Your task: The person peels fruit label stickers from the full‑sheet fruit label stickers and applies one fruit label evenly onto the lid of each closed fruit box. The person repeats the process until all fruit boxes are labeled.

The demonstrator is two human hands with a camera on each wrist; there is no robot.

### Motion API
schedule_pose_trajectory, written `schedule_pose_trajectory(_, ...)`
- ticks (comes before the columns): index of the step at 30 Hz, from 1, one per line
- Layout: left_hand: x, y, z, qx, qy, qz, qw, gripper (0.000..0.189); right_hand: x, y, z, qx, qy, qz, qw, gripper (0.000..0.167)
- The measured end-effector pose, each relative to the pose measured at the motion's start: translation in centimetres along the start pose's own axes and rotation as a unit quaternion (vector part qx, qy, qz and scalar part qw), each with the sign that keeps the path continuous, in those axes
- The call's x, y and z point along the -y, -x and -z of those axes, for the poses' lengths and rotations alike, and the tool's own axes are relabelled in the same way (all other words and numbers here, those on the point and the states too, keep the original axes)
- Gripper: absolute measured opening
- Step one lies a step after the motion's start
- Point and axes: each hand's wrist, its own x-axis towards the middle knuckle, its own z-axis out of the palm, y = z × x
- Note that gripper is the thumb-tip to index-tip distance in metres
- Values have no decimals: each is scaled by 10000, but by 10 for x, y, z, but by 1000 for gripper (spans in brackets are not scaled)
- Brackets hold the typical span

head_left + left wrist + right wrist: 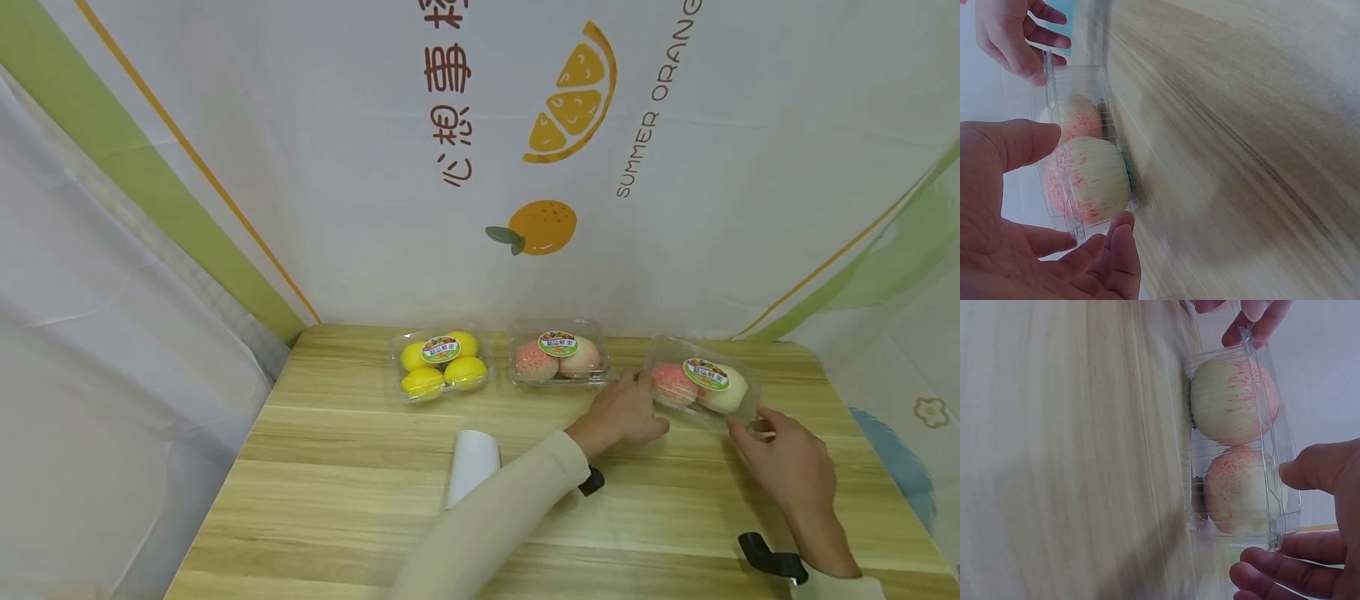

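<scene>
A clear plastic fruit box (pixel 706 375) with two pink-and-cream peaches and an oval label stands on the right of the table. My left hand (pixel 622 410) holds its left end; in the left wrist view the thumb (pixel 1032 142) lies on the rim and a finger is at the corner. At the right end, my right hand (pixel 793 462) pinches the near corner. The right wrist view shows that thumb (pixel 1310 467) against the lid edge. The box sits slightly turned, and whether its base is fully on the table I cannot tell.
A similar box of two peaches (pixel 558 357) stands left of the hands. Beyond it is a box of several yellow lemons (pixel 442 367). A white cylinder-like object (pixel 473 467) lies near my left forearm. Behind the wooden table (pixel 337 467) hangs a printed curtain (pixel 360 208).
</scene>
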Motion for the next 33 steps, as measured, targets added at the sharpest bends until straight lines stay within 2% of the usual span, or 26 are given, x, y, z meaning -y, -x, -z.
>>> schedule_pose_trajectory(14, 0, -7, -1, 4, -168, 96, 9998, 81, 3, -5, 0, 91, 101, -89, 9999, 68)
schedule_pose_trajectory(22, 0, -5, -3, -40, 51, 116, 9999, 85, 2, -7, 0, 126, 134, -125, 9998, 71)
schedule_pose_trajectory(28, -1, 1, -3, 43, 307, 109, 9995, 92, 1, -6, 0, 129, 158, -86, 9998, 71)
schedule_pose_trajectory(33, -3, 13, 1, 194, 362, 41, 9991, 98, 0, -3, 2, 48, 114, -57, 9999, 69)
